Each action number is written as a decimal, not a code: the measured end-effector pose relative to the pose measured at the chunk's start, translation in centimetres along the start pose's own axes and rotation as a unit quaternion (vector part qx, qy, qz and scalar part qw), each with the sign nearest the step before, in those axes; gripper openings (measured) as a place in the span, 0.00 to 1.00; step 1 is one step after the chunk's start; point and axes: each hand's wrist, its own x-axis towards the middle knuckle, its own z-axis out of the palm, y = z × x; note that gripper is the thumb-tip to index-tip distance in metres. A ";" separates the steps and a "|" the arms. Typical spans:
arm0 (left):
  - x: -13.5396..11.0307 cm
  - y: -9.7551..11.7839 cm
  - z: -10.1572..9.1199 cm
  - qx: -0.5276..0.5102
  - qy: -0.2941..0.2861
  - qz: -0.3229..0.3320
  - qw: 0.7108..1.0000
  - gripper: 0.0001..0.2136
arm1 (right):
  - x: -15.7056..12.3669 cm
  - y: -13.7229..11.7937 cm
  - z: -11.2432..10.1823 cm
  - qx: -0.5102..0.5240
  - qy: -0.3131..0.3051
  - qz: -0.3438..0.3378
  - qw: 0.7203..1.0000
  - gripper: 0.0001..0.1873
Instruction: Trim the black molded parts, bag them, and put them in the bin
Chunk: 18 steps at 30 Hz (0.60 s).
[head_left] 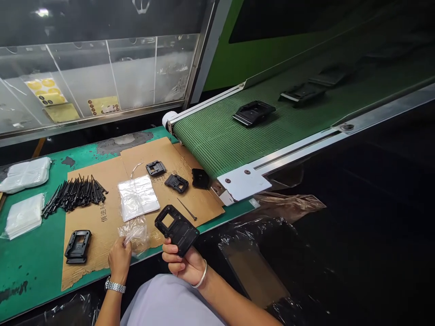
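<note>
1. While both my hands work at the near edge of the green worktop (30, 271), the far left carries two stacks of white bags (25, 174) and a heap of black pins (73, 194). Neither hand is near them.
2. A black frame (78, 246) lies loose at the left end of the cardboard sheet (102, 213), in no bag.
3. My left hand (119, 258) rises from below with the watch at the wrist and the back of the hand towards me. Its fingers are pinched shut on a crumpled clear bag (134, 233), which rests on the cardboard's near edge and looks empty.
4. Just behind that lies a flat pile of clear bags (138, 197).
5. My right hand (183, 265), palm up with a bangle on the wrist, grips the black plate (176, 228) by its lower corner, thumb on top. The plate is tilted over the worktop's edge, just right of the clear bag and apart from it. I judge the bagging of this piece to be only just begun.
6. Farther back, three small black parts (176, 183) and a single pin (186, 209) lie loose.
7. On the right, the conveyor belt (217, 136) carries another black part (253, 112), and more lie beyond, so plenty seems left.
</note>
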 end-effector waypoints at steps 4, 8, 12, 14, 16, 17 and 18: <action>0.1 0.5 -0.2 -0.004 -0.005 0.007 1.000 0.14 | 0.6 0.1 -0.3 -0.165 0.049 -0.042 0.984 0.09; 0.4 0.7 -0.1 -0.037 -0.012 0.026 0.999 0.15 | 2.0 0.0 -1.9 -0.476 0.103 -0.071 0.871 0.16; 0.5 0.5 0.1 -0.101 -0.032 0.062 0.992 0.13 | 4.1 0.0 -4.8 -0.565 0.137 -0.076 0.810 0.16; 0.4 0.3 0.3 -0.130 -0.041 0.082 0.987 0.14 | 5.2 0.1 -6.1 -0.528 0.167 -0.114 0.825 0.17; 0.1 0.2 0.6 -0.153 -0.047 0.100 0.982 0.15 | 6.1 0.2 -7.0 -0.496 0.181 -0.138 0.838 0.19; -0.1 0.1 0.7 -0.163 -0.047 0.107 0.980 0.15 | 6.4 0.2 -7.3 -0.485 0.181 -0.144 0.843 0.20; -0.3 0.0 0.9 -0.171 -0.042 0.107 0.979 0.15 | 6.6 0.2 -7.5 -0.474 0.181 -0.149 0.849 0.21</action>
